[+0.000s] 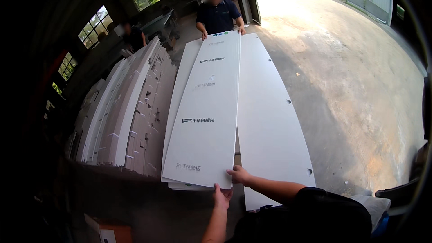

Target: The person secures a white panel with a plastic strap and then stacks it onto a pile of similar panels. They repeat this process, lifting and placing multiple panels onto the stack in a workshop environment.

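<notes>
A long white panel [204,141] with dark print stretches away from me over other white boards. My left hand [222,196] grips its near edge close to the right corner, thumb on top and fingers underneath. On the panel's right edge, just above that corner, my right hand [239,175] is closed as well. A co-worker [219,15] in a dark shirt has both hands on the panel's far end. White board edges [184,63] show beneath it on the left. To the right lies another white panel [270,130] with several round holes along its outer edge.
Tall stacks of boards [148,108] stand on the left. A second person [132,36] is behind them. A wooden box-like thing [108,229] sits at lower left. Sunlit concrete floor [355,85] spreads to the right, with clear plastic sheeting [371,204] near me.
</notes>
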### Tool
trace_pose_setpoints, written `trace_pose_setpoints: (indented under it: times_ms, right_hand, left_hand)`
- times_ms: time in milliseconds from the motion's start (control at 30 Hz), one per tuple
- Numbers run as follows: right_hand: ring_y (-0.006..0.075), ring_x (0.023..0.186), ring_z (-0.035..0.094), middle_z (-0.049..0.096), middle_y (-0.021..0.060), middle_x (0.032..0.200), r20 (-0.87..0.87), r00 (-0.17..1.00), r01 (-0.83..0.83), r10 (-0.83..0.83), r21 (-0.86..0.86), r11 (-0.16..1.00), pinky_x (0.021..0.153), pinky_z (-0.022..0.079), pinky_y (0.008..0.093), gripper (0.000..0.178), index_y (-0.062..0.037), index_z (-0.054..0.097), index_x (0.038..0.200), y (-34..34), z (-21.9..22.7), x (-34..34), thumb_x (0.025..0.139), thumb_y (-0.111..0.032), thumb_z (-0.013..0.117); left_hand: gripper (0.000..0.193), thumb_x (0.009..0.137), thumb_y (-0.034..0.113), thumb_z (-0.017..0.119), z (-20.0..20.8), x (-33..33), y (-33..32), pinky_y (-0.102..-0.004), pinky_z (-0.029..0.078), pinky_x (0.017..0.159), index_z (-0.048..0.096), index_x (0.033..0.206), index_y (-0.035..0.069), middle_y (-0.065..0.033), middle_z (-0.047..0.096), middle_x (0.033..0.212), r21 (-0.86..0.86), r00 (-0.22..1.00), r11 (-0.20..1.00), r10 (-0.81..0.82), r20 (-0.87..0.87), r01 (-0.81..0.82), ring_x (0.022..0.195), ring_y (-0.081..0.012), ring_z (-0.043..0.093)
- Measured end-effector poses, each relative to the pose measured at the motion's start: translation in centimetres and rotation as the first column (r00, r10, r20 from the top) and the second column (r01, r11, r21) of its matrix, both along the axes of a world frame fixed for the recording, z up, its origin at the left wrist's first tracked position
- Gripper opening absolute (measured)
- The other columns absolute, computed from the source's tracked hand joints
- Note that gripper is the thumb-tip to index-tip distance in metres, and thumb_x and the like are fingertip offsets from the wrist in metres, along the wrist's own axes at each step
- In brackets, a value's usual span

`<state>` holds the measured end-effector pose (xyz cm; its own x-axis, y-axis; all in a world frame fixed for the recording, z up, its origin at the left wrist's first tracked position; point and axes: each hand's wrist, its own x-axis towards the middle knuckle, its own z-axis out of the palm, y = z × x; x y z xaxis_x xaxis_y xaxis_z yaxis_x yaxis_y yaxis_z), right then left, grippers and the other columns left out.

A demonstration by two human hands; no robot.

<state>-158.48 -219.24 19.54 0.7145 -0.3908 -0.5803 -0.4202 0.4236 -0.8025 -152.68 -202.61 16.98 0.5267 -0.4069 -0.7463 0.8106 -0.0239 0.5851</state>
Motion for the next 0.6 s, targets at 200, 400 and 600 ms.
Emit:
trace_pose_setpoints:
  times_ms: [200,400,600]
  right_hand:
    - [0.0218,0.07,0.067,0.067,0.016,0.089,-0.057,0.994,-0.104,0.096,-0.166,0.981,0.058,0.056,0.0349,0.053,0.0053,0.052,0.113,0.2,-0.2,1.2,0.091,-0.04,0.07]
    - [0.0193,0.063,0.064,0.066,0.0124,0.082,-0.052,0.997,-0.067,0.058,-0.184,0.981,0.054,0.054,0.0331,0.051,0.005,0.057,0.109,-0.6,1.6,0.3,0.089,-0.039,0.073]
    - [0.0197,0.064,0.064,0.066,0.0138,0.084,-0.057,0.997,0.029,-0.048,-0.295,0.955,0.054,0.054,0.0331,0.052,0.0043,0.054,0.109,1.6,0.5,1.2,0.087,-0.038,0.075]
  left_hand:
    - [0.051,0.103,0.051,0.042,0.1,3.6,3.6,-0.0402,0.052,0.077,0.057,0.123,0.006,-0.0128,0.072,0.105,0.037,0.968,0.968,-0.249,0.027,0.248,0.094,-0.0268,0.07]
    - [0.045,0.103,0.046,0.048,0.8,3.0,2.3,-0.0358,0.056,0.073,0.055,0.125,0.008,-0.0102,0.072,0.106,-0.023,0.969,0.969,-0.244,0.048,0.245,0.089,-0.026,0.073]
    - [0.045,0.103,0.047,0.05,0.4,4.2,3.4,-0.0338,0.056,0.075,0.055,0.125,0.007,-0.0093,0.072,0.108,-0.104,0.96,0.955,-0.277,0.03,0.279,0.093,-0.0242,0.072]
